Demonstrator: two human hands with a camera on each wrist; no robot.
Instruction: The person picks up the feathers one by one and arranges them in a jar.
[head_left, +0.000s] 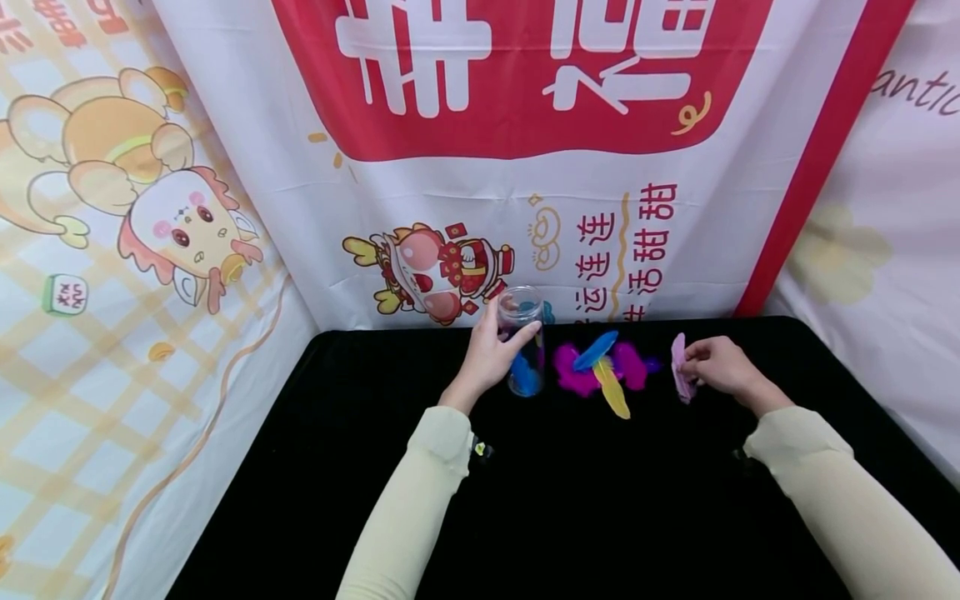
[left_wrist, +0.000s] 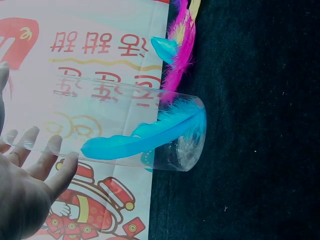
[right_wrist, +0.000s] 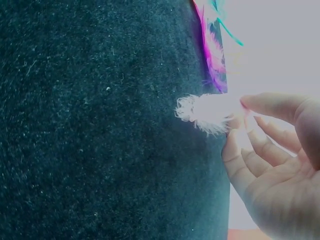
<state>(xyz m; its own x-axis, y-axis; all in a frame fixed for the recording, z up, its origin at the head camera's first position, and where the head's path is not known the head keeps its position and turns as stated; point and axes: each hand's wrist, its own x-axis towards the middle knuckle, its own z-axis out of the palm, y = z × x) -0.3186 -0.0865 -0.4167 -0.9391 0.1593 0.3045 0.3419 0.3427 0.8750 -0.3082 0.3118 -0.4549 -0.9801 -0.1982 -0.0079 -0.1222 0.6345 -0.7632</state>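
Observation:
My left hand [head_left: 487, 348] holds a clear see-through cylinder [head_left: 534, 358] near its upper part, thumb across the front. Inside the cylinder, a bright blue feather [left_wrist: 145, 142] leans, its fluffy end down at the base. Off to the right, my right hand [head_left: 722, 367] pinches a pale pink feather [head_left: 680, 371] between thumb and fingers; its fluffy tip [right_wrist: 200, 112] looks almost white in the right wrist view. Between the hands lies a small pile of feathers: magenta ones [head_left: 576, 375], with a blue feather [head_left: 596, 351] and a yellow feather [head_left: 612, 392] on top.
The black cloth-covered table [head_left: 585, 500] stretches toward me from the pile. Right behind its far edge hangs a white and red printed curtain [head_left: 450, 192]. Patterned cloths stand along the left [head_left: 112, 358] and right [head_left: 862, 275] sides.

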